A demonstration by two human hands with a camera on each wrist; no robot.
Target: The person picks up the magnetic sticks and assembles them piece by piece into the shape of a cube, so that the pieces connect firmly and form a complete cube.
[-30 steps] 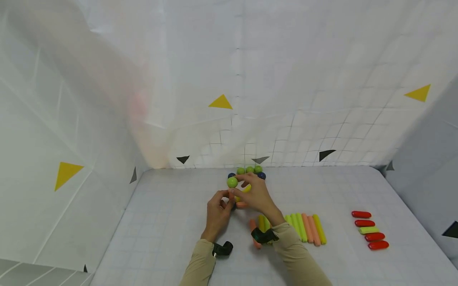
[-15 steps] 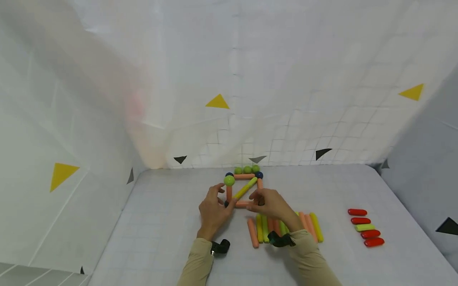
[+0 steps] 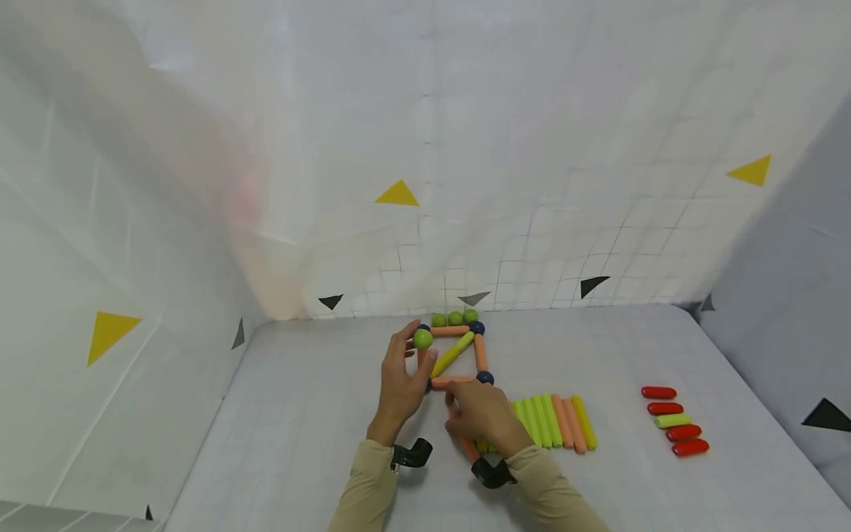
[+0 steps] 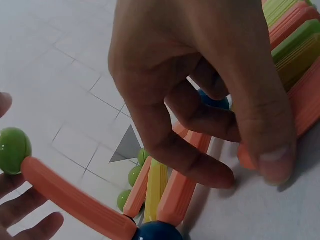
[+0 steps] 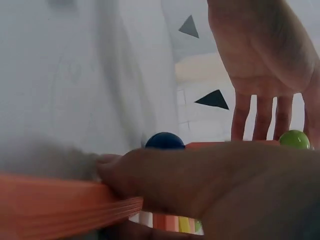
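On the table a square of orange rods is joined by dark blue balls, with a yellow-and-lime diagonal across it. From its near-left corner stands an orange rod topped by a green ball. My left hand is around this post, fingers extended, thumb on the near side; whether it touches the post is unclear. My right hand is at the left end of the rod row, where thumb and fingers pinch one end of a loose orange rod. In the head view that hand hides part of the row.
Lime, orange and yellow rods lie side by side right of my right hand. Farther right is a column of short red pieces with one lime piece. Three green balls sit behind the square, before the back wall.
My right hand has left the post and green ball and moved down toward me to the loose orange rod. My left hand has loosened from the post, its fingers now extended around it.
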